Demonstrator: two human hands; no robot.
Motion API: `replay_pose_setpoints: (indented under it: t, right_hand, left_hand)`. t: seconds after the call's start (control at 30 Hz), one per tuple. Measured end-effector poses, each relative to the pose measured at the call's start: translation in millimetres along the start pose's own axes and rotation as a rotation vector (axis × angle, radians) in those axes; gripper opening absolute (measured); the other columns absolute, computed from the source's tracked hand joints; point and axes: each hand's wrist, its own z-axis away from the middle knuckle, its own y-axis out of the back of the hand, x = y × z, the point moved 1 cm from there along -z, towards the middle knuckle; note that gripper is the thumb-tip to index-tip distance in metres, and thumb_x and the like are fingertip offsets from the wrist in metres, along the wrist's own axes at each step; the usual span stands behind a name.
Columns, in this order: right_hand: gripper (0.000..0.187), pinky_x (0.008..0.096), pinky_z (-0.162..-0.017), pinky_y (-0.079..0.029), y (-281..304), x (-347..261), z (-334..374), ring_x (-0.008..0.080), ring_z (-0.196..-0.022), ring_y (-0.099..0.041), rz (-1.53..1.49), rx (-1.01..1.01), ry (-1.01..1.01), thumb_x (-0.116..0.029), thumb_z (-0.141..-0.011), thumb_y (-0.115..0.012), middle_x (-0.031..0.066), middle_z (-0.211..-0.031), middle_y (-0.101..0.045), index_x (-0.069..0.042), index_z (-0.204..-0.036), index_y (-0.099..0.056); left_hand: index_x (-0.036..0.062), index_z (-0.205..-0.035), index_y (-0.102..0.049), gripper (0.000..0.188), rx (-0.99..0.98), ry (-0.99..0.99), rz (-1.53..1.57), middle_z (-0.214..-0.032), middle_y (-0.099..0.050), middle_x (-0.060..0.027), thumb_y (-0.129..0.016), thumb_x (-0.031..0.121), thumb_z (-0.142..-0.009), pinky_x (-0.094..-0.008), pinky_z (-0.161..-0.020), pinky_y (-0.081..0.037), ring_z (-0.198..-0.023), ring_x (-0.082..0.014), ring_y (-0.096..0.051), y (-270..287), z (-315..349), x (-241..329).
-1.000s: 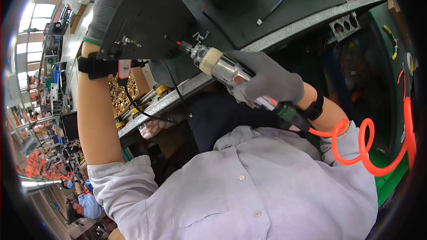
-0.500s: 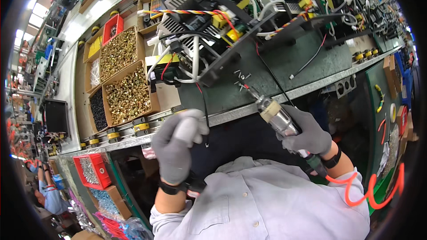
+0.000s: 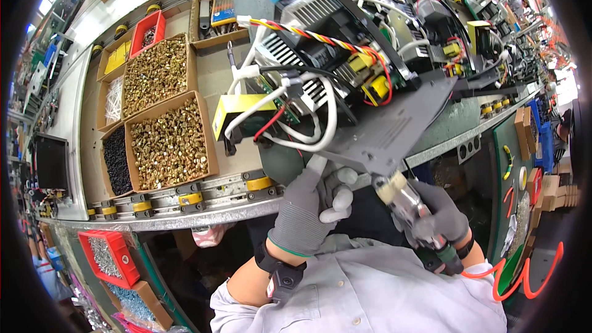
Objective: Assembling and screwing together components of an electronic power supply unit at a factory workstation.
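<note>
My left hand [image 3: 308, 206], in a grey glove, is at the near edge of a black metal panel [image 3: 394, 129]. Its thumb meets the panel's edge and its fingers curl just below. The panel tilts up from the bench and carries an electronic assembly with a black slotted housing [image 3: 308, 15], white cables [image 3: 330, 117] and a twisted multicoloured wire bundle [image 3: 308, 29]. My gloved right hand [image 3: 441, 213] is wrapped round an air screwdriver [image 3: 410, 206]. The tool's front end lies under the panel's near corner, which hides its bit.
On the left stand cardboard boxes of brass-coloured fasteners [image 3: 169, 148], with black pieces [image 3: 116, 157] beside them. Rollers [image 3: 191, 199] line the bench edge. A red bin of screws [image 3: 108, 253] hangs below. More electronic assemblies [image 3: 438, 24] sit behind. An orange coiled hose [image 3: 524, 280] trails right.
The panel with its electronics has swung up and towards me. My left hand has moved right and up to its edge. The screwdriver has come slightly down, its tip now covered.
</note>
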Motion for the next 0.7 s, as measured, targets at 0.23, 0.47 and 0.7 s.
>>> replay_pose_setpoints:
  t: [0.23, 0.47, 0.7]
  right_hand:
    - [0.080, 0.0256, -0.077, -0.048, 10, -1, 23, 0.0112, -0.087, -0.058, 0.146, -0.135, -0.056, -0.021, -0.065, -0.079, 0.0051, -0.104, -0.062, 0.004, -0.135, -0.051]
    - [0.097, 0.0306, -0.095, -0.047, 18, 14, 25, 0.0159, -0.106, -0.060, 0.262, -0.201, -0.108, -0.033, -0.067, -0.083, 0.0106, -0.122, -0.063, 0.005, -0.146, -0.042]
    - [0.097, 0.0317, -0.095, -0.047, 22, 26, 23, 0.0176, -0.107, -0.061, 0.220, -0.346, -0.019, -0.034, -0.067, -0.081, 0.0113, -0.122, -0.063, 0.003, -0.147, -0.041]
  left_hand:
    - [0.0044, -0.088, -0.057, 0.036, 0.038, -0.134, -0.440, -0.061, -0.052, -0.0025, -0.041, 0.030, -0.107, -0.0236, -0.046, -0.030, -0.045, -0.0075, -0.037, -4, -3, -1]
    - [0.0043, -0.083, -0.056, 0.035, 0.212, -0.200, -0.393, -0.059, -0.053, -0.0019, -0.050, 0.030, -0.106, -0.0208, -0.048, -0.031, -0.047, -0.0062, -0.039, -7, 9, -5]
    - [-0.0002, -0.090, -0.060, 0.028, 0.105, -0.255, -0.493, -0.067, -0.061, -0.0051, -0.056, 0.024, -0.103, -0.0220, -0.048, -0.036, -0.048, -0.0071, -0.045, -11, 20, -2]
